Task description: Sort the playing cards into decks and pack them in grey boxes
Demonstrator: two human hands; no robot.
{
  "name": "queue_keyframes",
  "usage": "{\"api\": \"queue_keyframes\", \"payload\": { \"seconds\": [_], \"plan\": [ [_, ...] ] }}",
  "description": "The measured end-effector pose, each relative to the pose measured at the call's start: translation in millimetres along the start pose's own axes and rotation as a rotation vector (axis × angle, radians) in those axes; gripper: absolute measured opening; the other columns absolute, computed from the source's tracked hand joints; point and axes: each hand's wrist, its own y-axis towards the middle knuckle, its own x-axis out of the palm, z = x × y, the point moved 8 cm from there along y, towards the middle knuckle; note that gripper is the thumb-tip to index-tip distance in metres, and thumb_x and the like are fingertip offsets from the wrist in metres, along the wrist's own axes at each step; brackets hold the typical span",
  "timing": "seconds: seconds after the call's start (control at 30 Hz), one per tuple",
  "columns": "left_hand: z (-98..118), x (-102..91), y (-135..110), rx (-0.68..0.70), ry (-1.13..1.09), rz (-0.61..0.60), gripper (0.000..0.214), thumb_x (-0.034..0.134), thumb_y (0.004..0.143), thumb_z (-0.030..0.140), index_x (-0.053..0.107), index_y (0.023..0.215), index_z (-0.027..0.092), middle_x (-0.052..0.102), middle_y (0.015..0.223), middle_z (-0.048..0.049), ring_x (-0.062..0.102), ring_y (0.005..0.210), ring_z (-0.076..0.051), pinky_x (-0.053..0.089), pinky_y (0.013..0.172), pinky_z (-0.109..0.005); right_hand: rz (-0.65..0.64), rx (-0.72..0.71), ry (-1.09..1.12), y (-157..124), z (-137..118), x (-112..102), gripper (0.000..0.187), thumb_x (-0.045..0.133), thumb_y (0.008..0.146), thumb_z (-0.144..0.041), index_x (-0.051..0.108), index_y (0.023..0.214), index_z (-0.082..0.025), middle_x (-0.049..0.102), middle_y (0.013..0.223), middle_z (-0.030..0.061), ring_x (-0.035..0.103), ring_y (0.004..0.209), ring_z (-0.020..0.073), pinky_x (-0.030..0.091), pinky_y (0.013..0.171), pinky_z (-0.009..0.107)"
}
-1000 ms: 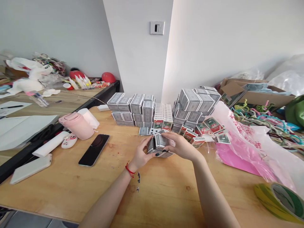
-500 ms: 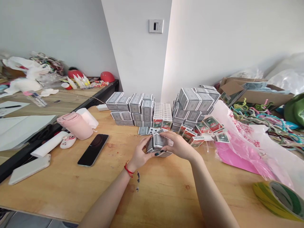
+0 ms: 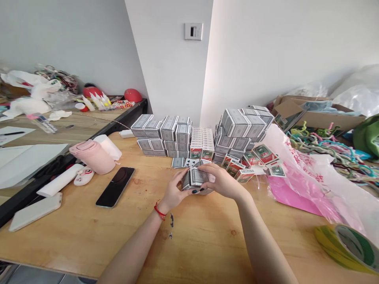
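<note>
Grey-backed playing cards — a loose, tilted, hand-held stack

That wooden table was pretty packed, lol. A black phone lay at about 9 o'clock, with a pink bottle just past it at 10 and a pale phone farther out at 9. Over at 4 o'clock sat a roll of green and yellow tape, and a pink plastic bag spread out around 3. A cardboard box was up at 2, with colorful pipe cleaners piled in front of it. A light switch was on the wall at 12.
</note>
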Motion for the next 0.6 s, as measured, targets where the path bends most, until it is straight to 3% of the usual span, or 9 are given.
{"api": "queue_keyframes", "payload": {
  "seconds": [0.43, 0.6],
  "plan": [
    [0.2, 0.9, -0.3, 0.005, 0.002, -0.006, 0.068, 0.068, 0.064, 0.031, 0.040, 0.126, 0.023, 0.042, 0.126, -0.0110, 0.042, 0.116, -0.027, 0.045, 0.088, -0.037, -0.039, 0.005, -0.012, -2.0, -6.1, 0.9, 0.052, 0.068, 0.066, -0.016, 0.051, 0.115, -0.022, 0.053, 0.113, 0.0080, 0.049, 0.106, 0.0227, 0.039, 0.091, 0.040],
    [-1.3, 0.6, -0.1, -0.007, 0.003, -0.005, 0.069, 0.069, 0.064, 0.030, 0.039, 0.126, 0.023, 0.041, 0.127, -0.0109, 0.041, 0.116, -0.026, 0.044, 0.089, -0.039, 0.008, 0.030, -0.034, -0.9, -1.5, -0.9, 0.053, 0.066, 0.067, -0.017, 0.049, 0.117, -0.024, 0.052, 0.114, 0.0079, 0.047, 0.109, 0.0229, 0.038, 0.092, 0.041]
  ]
}}
